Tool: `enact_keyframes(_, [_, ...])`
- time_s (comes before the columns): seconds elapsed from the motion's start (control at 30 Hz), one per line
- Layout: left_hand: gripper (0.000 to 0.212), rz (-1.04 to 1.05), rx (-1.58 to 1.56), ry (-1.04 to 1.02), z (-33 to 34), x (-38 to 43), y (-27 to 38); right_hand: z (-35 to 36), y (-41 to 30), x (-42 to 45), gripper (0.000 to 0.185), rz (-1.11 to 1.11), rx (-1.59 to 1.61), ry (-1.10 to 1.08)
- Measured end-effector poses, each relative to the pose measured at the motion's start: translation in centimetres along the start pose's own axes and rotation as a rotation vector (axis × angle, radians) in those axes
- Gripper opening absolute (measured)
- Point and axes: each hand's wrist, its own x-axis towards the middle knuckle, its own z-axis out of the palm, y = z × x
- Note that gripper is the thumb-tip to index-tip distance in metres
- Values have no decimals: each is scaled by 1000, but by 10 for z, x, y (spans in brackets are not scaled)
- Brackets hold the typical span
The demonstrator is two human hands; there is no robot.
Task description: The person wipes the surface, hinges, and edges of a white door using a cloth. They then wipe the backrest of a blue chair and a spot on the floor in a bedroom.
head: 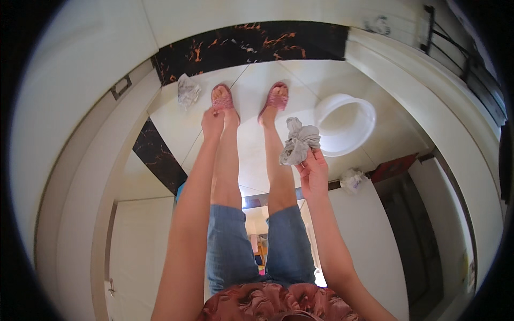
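Note:
My right hand (314, 172) is shut on a crumpled grey cloth (299, 142), held up in front of my right shin. Left of and below the cloth's level on the tiles stands my left foot, and over it hangs my left hand (213, 123), its fingers curled; whether they pinch something small I cannot tell. A second crumpled pale cloth (188, 91) lies on the floor tiles beside my left slipper (221, 98). To the right of my right slipper (279, 96) is a round white plastic basin (366, 120), partly beyond the held cloth.
A black marbled threshold strip (253, 42) crosses the floor ahead, with another (156, 154) at the left. White door frames stand on both sides. A crumpled plastic bag (353, 179) lies by a white door panel (361, 232) at right, near a dark red mat (393, 167).

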Motion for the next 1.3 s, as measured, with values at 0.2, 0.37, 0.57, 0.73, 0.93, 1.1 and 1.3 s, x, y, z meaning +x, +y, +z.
enact_keyframes(0.2, [42, 97, 364, 141, 10, 117, -93, 11, 29, 53, 35, 6, -50, -128])
enact_keyframes(0.37, [55, -109, 395, -141, -3, 191, -140, 7, 43, 72, 36, 49, -42, -147])
enact_keyframes(0.57, [51, -122, 14, 86, 15, 146, -104, -33, 39, 65, 32, 74, 64, -25])
enact_keyframes(0.73, [42, 152, 76, 279, -19, 57, -60, -42, 19, 33, 32, 40, 85, -24])
enact_keyframes(0.93, [20, 202, -260, 257, -46, -70, 45, -65, -10, -15, 32, -182, -311, 147])
enact_keyframes(1.1, [20, 110, -502, 63, -75, -155, 121, -113, -27, -43, 31, -203, -505, 202])
enact_keyframes(1.3, [30, 132, -556, 12, -97, -210, 143, -108, -43, -46, 32, -115, -130, 352])
